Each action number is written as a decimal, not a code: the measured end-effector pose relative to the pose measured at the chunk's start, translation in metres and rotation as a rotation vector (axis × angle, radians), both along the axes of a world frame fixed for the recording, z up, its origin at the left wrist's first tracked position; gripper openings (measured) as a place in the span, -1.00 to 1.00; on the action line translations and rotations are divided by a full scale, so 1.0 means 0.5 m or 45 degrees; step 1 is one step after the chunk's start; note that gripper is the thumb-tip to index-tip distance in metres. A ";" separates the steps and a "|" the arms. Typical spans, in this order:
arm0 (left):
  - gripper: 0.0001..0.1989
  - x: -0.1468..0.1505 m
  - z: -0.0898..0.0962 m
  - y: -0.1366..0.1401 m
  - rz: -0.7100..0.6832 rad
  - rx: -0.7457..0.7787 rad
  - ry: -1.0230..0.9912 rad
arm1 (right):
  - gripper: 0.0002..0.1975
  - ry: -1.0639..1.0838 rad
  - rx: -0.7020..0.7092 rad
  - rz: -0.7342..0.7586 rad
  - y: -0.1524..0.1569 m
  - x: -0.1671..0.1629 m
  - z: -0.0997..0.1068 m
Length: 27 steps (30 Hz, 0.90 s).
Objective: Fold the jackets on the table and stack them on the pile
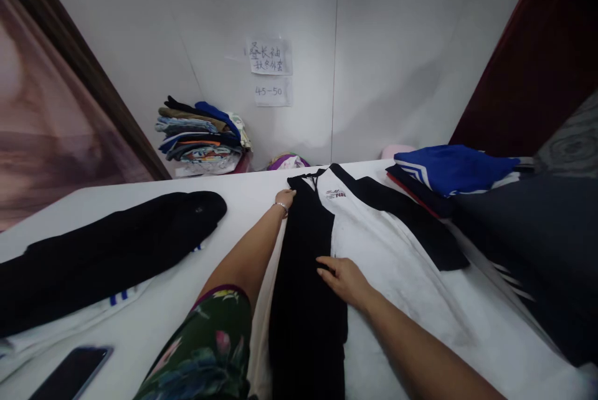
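Observation:
A black and white long-sleeved jacket (364,232) lies on the white table in front of me, its collar towards the wall. One black sleeve (306,300) is folded inward and runs down over the body; the other black sleeve (415,219) spreads out to the right. My left hand (284,199), wearing a bracelet, is closed on the jacket's left shoulder edge near the collar. Beside the inner edge of the folded sleeve, my right hand (346,280) rests on the fabric with its visible fingers stretched out and slightly apart.
Another black garment (140,244) with white and blue edging lies at left, above a phone (72,372). Folded clothes (203,132) are stacked at the back left. A blue garment (458,166) tops a pile at right, beside dark clothes (532,244). Handwritten papers (271,57) hang on the wall.

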<state>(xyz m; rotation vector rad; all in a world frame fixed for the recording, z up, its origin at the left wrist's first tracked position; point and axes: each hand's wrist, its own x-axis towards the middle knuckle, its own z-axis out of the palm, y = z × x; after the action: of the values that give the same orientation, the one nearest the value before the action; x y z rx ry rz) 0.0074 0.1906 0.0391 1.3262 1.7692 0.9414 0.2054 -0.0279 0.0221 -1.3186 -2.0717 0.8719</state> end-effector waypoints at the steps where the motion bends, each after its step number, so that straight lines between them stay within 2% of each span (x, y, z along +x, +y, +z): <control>1: -0.65 -0.004 0.001 -0.014 0.004 -0.032 0.005 | -0.61 -0.014 0.003 -0.002 0.000 0.001 0.001; 5: -0.62 -0.016 0.001 -0.096 0.005 -0.122 -0.031 | -0.59 -0.068 0.061 -0.091 -0.002 0.005 0.010; 8: -0.58 -0.016 -0.001 -0.178 -0.052 -0.144 -0.081 | -0.61 -0.035 0.333 -0.232 -0.006 0.009 0.018; 9: -0.58 -0.015 -0.001 -0.207 -0.082 -0.142 -0.097 | -0.61 -0.018 0.443 -0.230 -0.008 0.009 0.018; 11: -0.58 -0.014 0.002 -0.259 -0.136 -0.120 -0.120 | -0.59 -0.044 0.580 -0.097 -0.010 0.008 0.016; 14: -0.49 -0.016 0.010 -0.324 -0.180 -0.077 -0.128 | -0.55 -0.251 0.485 0.191 -0.012 0.004 0.005; 16: -0.42 -0.021 0.012 -0.358 -0.211 -0.036 -0.042 | -0.54 -0.373 0.361 0.257 -0.012 0.002 -0.001; 20: -0.40 -0.022 0.001 -0.414 -0.260 0.082 0.322 | -0.55 -0.430 0.274 0.255 -0.012 0.001 -0.003; 23: -0.37 -0.019 -0.010 -0.446 -0.165 0.142 0.533 | -0.57 -0.413 0.293 0.261 -0.010 0.004 -0.002; 25: -0.32 -0.021 -0.016 -0.464 -0.099 0.165 0.612 | -0.58 -0.361 0.341 0.216 -0.006 0.008 -0.004; 27: -0.27 -0.026 -0.020 -0.481 -0.054 0.105 0.584 | -0.58 -0.272 0.422 0.115 0.000 0.011 -0.007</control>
<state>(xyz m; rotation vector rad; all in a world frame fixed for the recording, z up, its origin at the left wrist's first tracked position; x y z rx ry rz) -0.0056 -0.0501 0.0290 1.7299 2.0440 0.7307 0.2111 -0.0281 0.0188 -1.1866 -2.3329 0.4098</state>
